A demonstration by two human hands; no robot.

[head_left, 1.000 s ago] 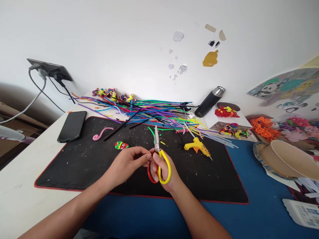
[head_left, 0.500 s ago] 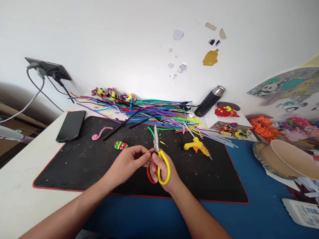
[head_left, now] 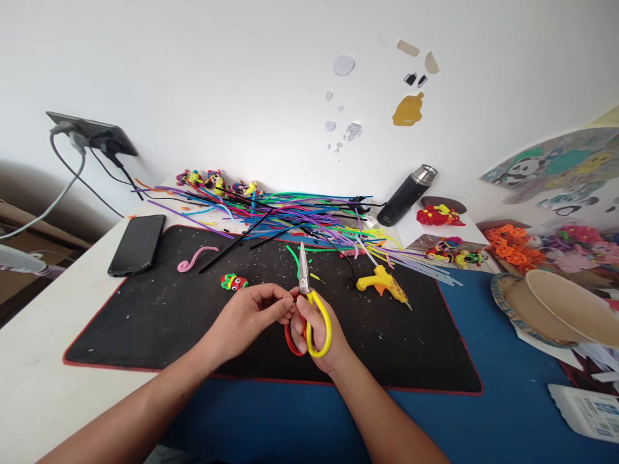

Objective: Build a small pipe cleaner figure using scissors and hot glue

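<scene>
Scissors (head_left: 319, 328) with one yellow and one red handle rest in my right hand (head_left: 322, 332), blades pointing away from me and closed together. My left hand (head_left: 256, 316) is pinched at the fingertips against the right fingers; what it holds is too small to name. Just beyond my left hand lies a small red, green and yellow figure (head_left: 235, 282) with eyes. A pink curled stem (head_left: 196, 259) is farther left on the black mat (head_left: 159, 316). Green bits (head_left: 293, 254) lie past the blade tips.
A yellow glue gun (head_left: 384, 285) lies right of the scissors. Many coloured pipe cleaners (head_left: 290, 216) spread along the wall, beside a black flask (head_left: 407, 196). A phone (head_left: 138, 245) is at left. Bowls (head_left: 556, 309) stand at right, near orange pieces (head_left: 512, 248).
</scene>
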